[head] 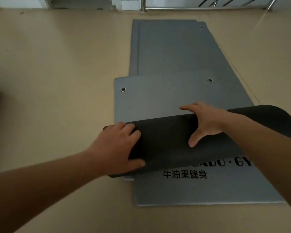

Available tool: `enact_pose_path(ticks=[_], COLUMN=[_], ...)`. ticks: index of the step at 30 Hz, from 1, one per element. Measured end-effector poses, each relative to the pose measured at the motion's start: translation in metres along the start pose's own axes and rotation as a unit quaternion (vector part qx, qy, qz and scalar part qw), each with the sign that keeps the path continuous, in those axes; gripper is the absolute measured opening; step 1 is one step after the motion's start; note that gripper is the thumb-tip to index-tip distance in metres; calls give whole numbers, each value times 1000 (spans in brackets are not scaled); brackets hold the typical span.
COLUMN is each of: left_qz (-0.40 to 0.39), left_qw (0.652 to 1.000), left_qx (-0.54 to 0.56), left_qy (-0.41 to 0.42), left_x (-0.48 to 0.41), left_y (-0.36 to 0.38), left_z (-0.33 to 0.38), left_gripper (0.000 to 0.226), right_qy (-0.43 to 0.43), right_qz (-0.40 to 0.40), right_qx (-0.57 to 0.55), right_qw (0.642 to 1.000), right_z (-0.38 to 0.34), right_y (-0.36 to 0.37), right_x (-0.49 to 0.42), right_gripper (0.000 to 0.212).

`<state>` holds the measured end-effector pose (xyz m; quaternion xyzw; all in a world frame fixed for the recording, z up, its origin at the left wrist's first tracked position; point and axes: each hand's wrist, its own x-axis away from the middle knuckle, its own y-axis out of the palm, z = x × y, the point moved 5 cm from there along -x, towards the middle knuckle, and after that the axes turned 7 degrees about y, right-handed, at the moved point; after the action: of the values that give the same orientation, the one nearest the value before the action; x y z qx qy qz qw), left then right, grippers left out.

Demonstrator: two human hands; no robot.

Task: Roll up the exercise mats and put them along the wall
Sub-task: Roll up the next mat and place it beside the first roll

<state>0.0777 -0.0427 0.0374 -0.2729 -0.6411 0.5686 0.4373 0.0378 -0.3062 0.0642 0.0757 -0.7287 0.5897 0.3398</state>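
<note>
The left hand (118, 147) grips the left end of the half-rolled mat (166, 140), fingers (133, 132) curled round it, while the right hand (207, 121) presses it, fingers spread.

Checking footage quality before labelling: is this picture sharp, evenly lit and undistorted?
Head view: dim, even indoor light, no glare or hard shadows; overall soft, with the left hand and right hand on the rolled mat slightly smeared; wide-angle skew splays the long edges of the flat mat; the printed lettering stays legible.
</note>
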Motion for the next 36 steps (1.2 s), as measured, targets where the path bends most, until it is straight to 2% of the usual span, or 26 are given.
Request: enact_pose_path(ticks=[2,3,6,7,8,10,11,13,17,19,22,24,26,28,30,34,36], left_qz=[-76,-80,-47,-39,-32,-24,-22,-18,-14,-21,-83,-131,-165,-180,-175,-132,-119], left_qw=[997,996,998,998,999,999,1000,1000,999,997,983,961,924,886,869,890,911], left_qx=[-22,-27,-21,-19,-16,-7,0,15,45,73,160,239,337,416,450,421,379], left_qy=[-23,-30,-42,-41,-36,-23,-19,-17,-16,-16,-28,-48,-75,-100,-109,-113,-114], left_x=[6,4,-6,-10,-14,-22,-25,-32,-33,-31,-28,-28,-28,-28,-28,-27,-23], left_y=[26,33,35,33,31,24,20,11,2,-3,-4,3,18,35,46,48,46], left_z=[5,2,-12,-17,-20,-27,-31,-39,-39,-31,-14,-4,1,-2,-15,-44,-48], left_gripper=[130,137,140,140,140,137,135,130,104,90,88,90,89,88,91,114,107], right_qy=[-7,-10,-30,-39,-44,-41,-34,-24,-47,-71,-74,-54,-39,-42,-59,-85,-89], right_qz=[48,67,79,69,57,40,45,91,178,182,141,99,73,49,18,69,84], right_qx=[21,38,84,99,117,169,191,197,176,174,154,151,150,130,118,148,138], right_qw=[999,997,993,992,991,984,980,976,967,965,975,982,985,989,991,983,983], right_z=[-8,-13,-32,-38,-43,-47,-47,-43,-37,-31,-14,-3,3,-1,-11,-21,-24], right_y=[-6,-7,-5,-2,3,17,25,38,42,39,29,17,7,9,26,49,45], right_x=[-2,-1,5,7,8,7,7,5,10,17,27,32,37,40,39,23,19], right_gripper=[127,119,92,90,97,132,148,161,155,150,147,145,138,130,133,140,137])
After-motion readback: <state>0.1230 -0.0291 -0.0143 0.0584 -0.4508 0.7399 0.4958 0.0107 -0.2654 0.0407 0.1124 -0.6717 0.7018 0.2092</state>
